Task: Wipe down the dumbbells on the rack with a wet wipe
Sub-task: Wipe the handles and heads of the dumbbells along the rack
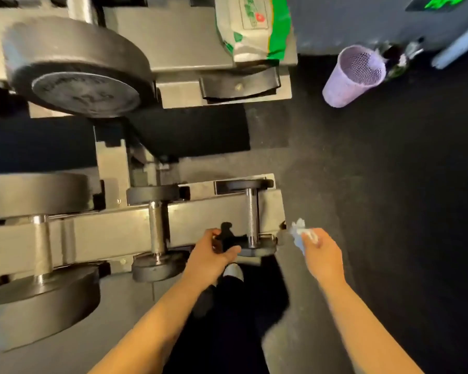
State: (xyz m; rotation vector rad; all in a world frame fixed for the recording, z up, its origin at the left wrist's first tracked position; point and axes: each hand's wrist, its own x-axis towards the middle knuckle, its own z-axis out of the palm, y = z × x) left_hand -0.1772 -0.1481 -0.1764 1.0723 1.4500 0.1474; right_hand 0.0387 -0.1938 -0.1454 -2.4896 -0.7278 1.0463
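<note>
Two chrome-handled dumbbells (250, 215) | crumpled white wipe (299, 232) in right hand (320, 255)

Grey dumbbell rack (114, 233) on a dark rubber floor (376, 184).
Its lower tier held two small dumbbells (157, 228) at 6 o'clock and a larger one (41, 238) at 8; the upper tier bore a big dumbbell (76, 68) at 10 and a wipes packet (254, 25) at 12. A purple mesh bin (354, 76) stood on the floor at 2.

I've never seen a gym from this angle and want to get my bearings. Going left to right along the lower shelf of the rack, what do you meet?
Big dumbbell → smaller dumbbell → left hand → smallest dumbbell → wet wipe held in the right hand.
</note>
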